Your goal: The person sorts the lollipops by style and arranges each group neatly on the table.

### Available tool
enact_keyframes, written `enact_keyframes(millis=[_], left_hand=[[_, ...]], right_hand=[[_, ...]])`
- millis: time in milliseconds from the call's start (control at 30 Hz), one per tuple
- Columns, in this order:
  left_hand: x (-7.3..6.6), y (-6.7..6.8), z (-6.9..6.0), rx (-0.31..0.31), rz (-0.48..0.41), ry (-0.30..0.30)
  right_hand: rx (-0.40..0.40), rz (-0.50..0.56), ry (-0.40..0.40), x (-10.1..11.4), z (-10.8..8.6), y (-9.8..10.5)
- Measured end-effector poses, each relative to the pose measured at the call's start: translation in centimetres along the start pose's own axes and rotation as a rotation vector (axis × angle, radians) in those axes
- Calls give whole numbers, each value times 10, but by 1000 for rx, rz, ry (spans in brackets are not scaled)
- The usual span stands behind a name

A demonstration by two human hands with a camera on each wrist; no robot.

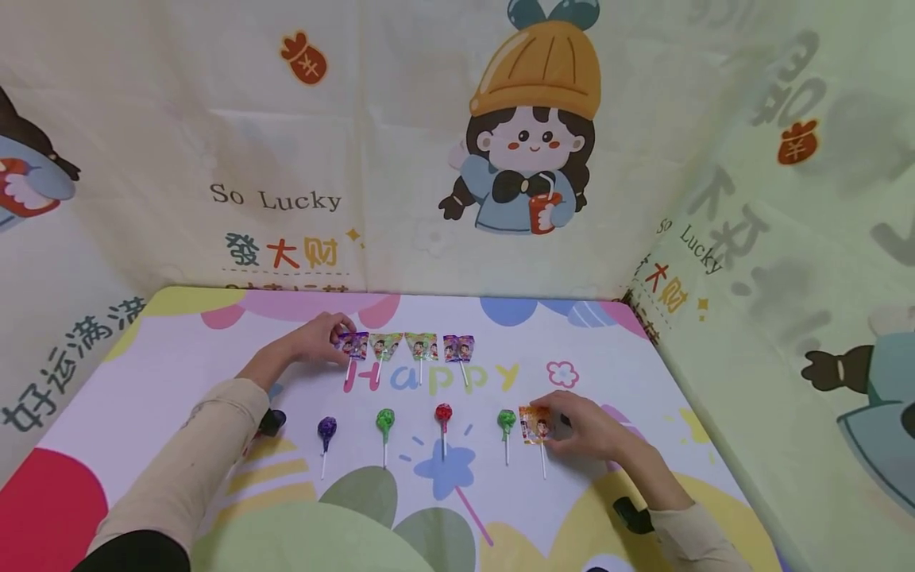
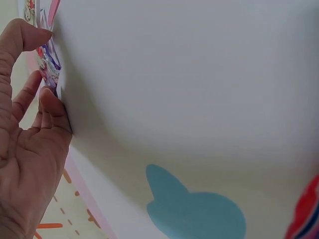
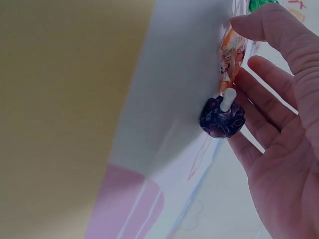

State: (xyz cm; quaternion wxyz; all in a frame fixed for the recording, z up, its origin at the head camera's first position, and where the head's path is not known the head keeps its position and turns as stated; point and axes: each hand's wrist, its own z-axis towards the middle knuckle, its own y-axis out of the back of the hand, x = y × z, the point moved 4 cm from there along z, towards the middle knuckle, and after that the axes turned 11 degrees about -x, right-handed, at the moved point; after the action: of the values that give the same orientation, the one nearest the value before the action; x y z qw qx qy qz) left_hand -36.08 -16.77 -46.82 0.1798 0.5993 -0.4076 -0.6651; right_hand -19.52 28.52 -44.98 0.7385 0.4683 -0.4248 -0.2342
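Observation:
My left hand (image 1: 314,340) is at the left end of the back row, thumb and fingers at the edges of a lollipop in a flat purple wrapper (image 1: 355,344). Two lollipops in green wrappers (image 1: 422,346) and another purple-wrapped one (image 1: 458,347) continue that row. In the front row, my right hand (image 1: 589,429) holds a flat orange-wrapped lollipop (image 1: 532,426) between thumb and fingers. The right wrist view shows a round dark purple lollipop (image 3: 223,117) by those fingers. Leftward lie round lollipops: green (image 1: 507,421), red (image 1: 443,414), green (image 1: 386,421) and purple (image 1: 326,429).
The lollipops lie on a table with a colourful printed cover (image 1: 286,477). Cartoon-printed cloth (image 1: 400,159) rises along the back and both sides. A dark band (image 1: 632,516) circles the right wrist. Something red and blue (image 2: 306,209) enters the left wrist view's corner.

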Motion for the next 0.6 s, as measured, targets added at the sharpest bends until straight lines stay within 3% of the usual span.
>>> enact_keyframes(millis=[600], left_hand=[[4,-1,1,3,5,7]], right_hand=[[-57,-192,80,11,0,-5]])
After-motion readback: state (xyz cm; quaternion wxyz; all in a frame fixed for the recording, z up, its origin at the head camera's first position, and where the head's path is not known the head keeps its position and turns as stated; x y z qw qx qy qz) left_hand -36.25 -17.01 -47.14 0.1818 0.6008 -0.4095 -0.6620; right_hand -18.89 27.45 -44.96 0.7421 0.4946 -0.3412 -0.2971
